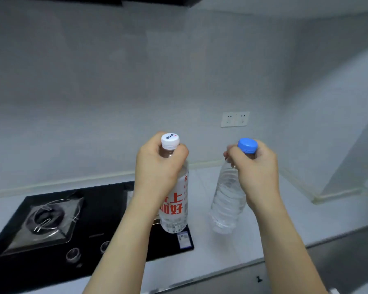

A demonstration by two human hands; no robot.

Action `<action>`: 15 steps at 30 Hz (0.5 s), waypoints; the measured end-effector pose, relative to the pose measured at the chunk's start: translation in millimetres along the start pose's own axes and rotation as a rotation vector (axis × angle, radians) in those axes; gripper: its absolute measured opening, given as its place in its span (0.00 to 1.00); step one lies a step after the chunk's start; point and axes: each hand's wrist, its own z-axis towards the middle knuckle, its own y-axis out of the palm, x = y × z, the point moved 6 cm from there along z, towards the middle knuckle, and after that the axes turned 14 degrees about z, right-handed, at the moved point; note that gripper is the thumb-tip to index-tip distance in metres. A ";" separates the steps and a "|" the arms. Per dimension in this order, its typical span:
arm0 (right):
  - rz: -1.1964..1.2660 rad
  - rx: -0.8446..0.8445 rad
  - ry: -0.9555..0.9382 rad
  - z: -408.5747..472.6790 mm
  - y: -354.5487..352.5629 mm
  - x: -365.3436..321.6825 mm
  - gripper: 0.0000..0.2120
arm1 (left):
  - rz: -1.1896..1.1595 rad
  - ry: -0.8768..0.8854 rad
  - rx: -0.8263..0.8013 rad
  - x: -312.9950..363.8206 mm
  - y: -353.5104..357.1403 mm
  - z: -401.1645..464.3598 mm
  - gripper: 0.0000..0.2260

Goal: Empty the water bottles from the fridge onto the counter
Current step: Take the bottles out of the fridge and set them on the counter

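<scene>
My left hand (157, 166) grips the neck of a clear water bottle (175, 211) with a white cap and a label with red characters. It hangs upright over the right edge of the black hob. My right hand (256, 170) holds a second clear, ribbed bottle (225, 204) by its neck, just under a blue cap. This one tilts slightly above the white counter (253, 230). I cannot tell whether either bottle's base touches the surface. No fridge is in view.
A black glass gas hob (57, 225) with a burner and two knobs fills the left of the counter. Grey tiled walls rise behind and to the right, with a double socket (235, 119). A dark steel surface (338, 262) lies at the near right.
</scene>
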 end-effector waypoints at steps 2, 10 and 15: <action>0.020 -0.055 0.005 -16.7 36.1 1.2 0.17 | 0.022 -0.023 0.034 -19.7 -37.2 -3.0 0.09; 0.107 -0.340 0.014 -97.3 193.5 -7.7 0.17 | 0.164 -0.091 0.235 -75.1 -196.1 -21.8 0.09; 0.168 -0.540 0.023 -145.0 286.1 -15.8 0.17 | 0.234 -0.163 0.379 -105.8 -284.4 -38.3 0.07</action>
